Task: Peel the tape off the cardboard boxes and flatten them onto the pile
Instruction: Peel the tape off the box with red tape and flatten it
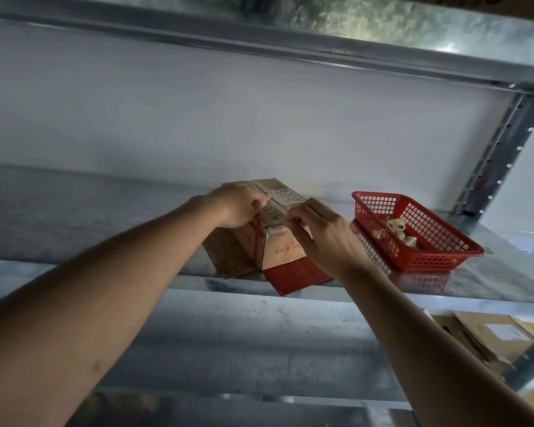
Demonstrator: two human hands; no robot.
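A small brown cardboard box with handwriting on top and red print on its sides stands on a metal shelf. It sits on flattened cardboard, part brown, part red. My left hand rests on the box's top left edge with its fingers curled over it, holding it down. My right hand is at the near right corner of the top and pinches the end of a clear tape strip that runs along the top seam.
A red plastic mesh basket with several crumpled tape scraps stands to the right of the box. A steel upright rises at the far right. More flat cardboard lies on the shelf below, lower right.
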